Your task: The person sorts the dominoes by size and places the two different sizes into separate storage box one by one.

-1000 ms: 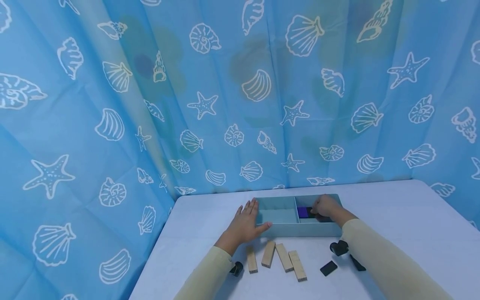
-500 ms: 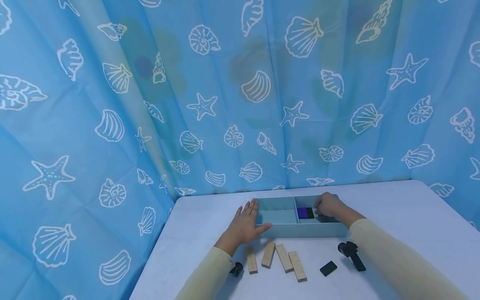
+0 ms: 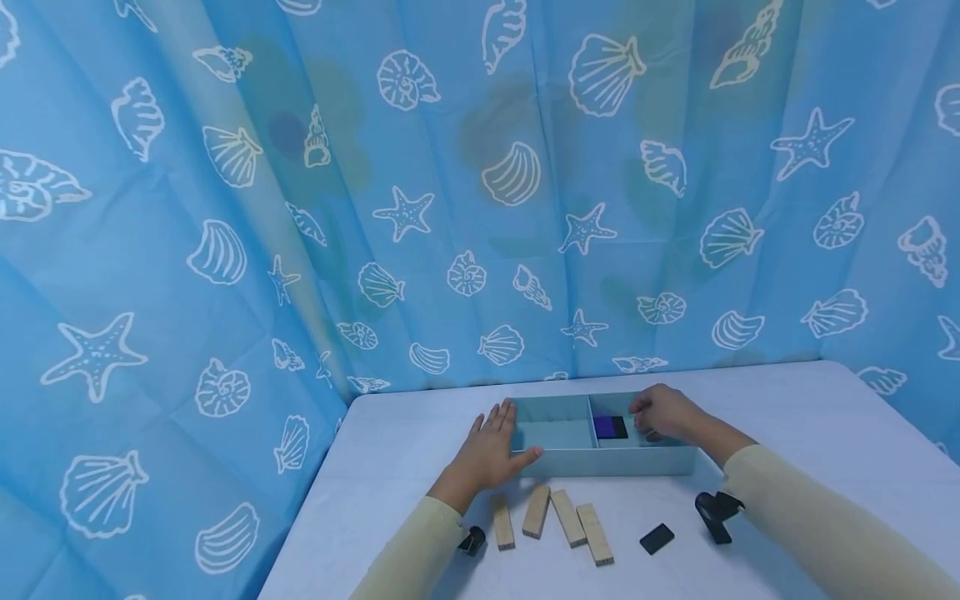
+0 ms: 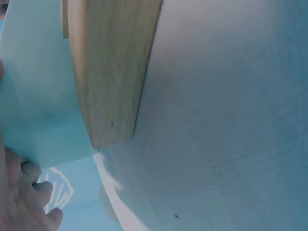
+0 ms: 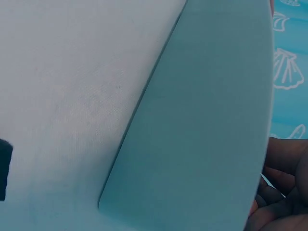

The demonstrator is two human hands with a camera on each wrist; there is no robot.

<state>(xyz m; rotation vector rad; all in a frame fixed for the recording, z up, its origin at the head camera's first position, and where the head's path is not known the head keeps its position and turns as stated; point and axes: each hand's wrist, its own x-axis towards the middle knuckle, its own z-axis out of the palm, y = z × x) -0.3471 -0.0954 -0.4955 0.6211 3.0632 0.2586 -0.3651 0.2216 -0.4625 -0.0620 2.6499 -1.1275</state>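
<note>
A pale teal box (image 3: 607,462) with two compartments stands on the white table. My left hand (image 3: 487,450) rests on its left end with fingers stretched out, the thumb lying along the front edge. Over the right compartment hovers my right hand (image 3: 666,414), its fingers loosely bent and no held thing showing. Inside that compartment, at the divider, lie a purple piece (image 3: 604,427) and a black piece (image 3: 619,427) side by side. In the right wrist view, the fingers (image 5: 284,211) curl behind the box wall (image 5: 202,120).
Several wooden blocks (image 3: 536,512) lie in front of the box. Farther right are a black rectangular tile (image 3: 657,538) and another dark tile (image 3: 718,532), partly behind the right wrist camera (image 3: 708,503). A blue shell-print curtain (image 3: 465,208) hangs behind the table.
My right hand has drawn back to the right from the dark pieces, uncovering the black one beside the purple one. The left hand stays put.
</note>
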